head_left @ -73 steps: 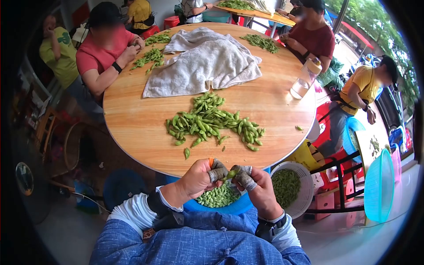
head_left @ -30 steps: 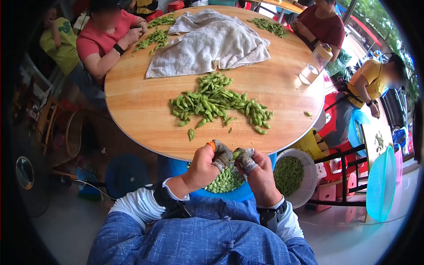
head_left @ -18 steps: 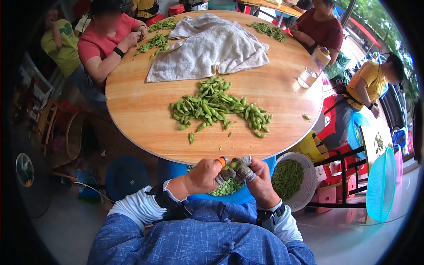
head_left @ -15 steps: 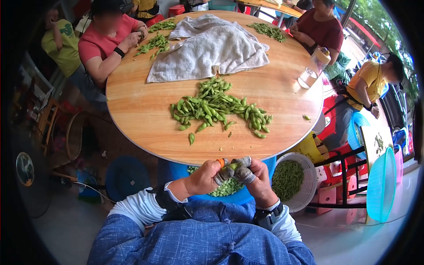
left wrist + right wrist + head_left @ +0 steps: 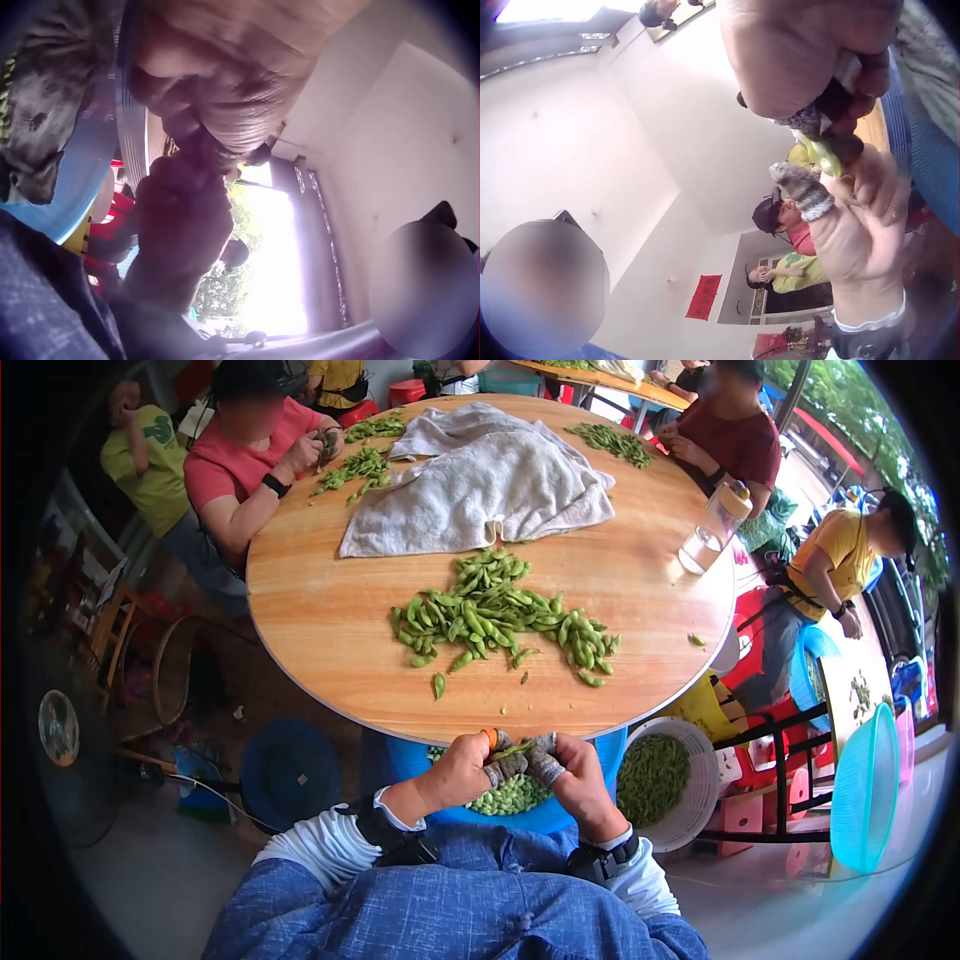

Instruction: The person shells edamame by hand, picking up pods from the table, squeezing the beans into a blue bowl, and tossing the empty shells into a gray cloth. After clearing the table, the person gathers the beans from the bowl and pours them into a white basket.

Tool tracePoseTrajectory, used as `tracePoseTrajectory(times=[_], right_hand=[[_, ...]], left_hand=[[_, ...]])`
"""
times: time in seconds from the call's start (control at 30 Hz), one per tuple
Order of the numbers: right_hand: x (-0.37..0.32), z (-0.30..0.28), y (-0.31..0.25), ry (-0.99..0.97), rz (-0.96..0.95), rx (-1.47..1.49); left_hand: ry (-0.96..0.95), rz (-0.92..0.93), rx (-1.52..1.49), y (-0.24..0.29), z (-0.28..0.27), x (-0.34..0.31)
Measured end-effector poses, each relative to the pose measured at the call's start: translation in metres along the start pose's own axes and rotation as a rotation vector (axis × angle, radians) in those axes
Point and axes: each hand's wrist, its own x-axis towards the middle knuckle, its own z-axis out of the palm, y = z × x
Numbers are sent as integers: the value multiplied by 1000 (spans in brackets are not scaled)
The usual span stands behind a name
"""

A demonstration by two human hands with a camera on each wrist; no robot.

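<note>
Both hands meet over a blue basin (image 5: 575, 812) of shelled green beans (image 5: 508, 797), just off the near table edge. A green pod (image 5: 512, 751) lies between them, pinched by wrapped fingers of the left hand (image 5: 458, 770) and the right hand (image 5: 580, 778). In the right wrist view the pod (image 5: 825, 159) looks split or flattened between the fingertips; the left hand (image 5: 855, 225) shows grey wraps. The left wrist view shows the left palm (image 5: 232, 75) from below, the pod hidden. A heap of pods (image 5: 490, 615) lies on the round table (image 5: 330, 630).
A grey-white towel (image 5: 480, 485) covers the table's middle; a bottle (image 5: 715, 528) stands at its right. A white basket (image 5: 705, 790) of pods is right of the basin, and a dark blue tub (image 5: 288, 775) at left. Several people sit around.
Since the earlier frames the hands have stayed together over the basin, turning the pod between their fingers. The table appears slightly lower in the head view than half a second ago.
</note>
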Motion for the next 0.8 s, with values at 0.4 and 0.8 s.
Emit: tracePoseTrajectory(times=[0.4,0.8], right_hand=[[2,3,12,24,-201,-599],[-6,-6,15,204,-45,-141]], left_hand=[[111,-237,-271,-17,4,-7],[4,-281,-181,-16,3,-16]])
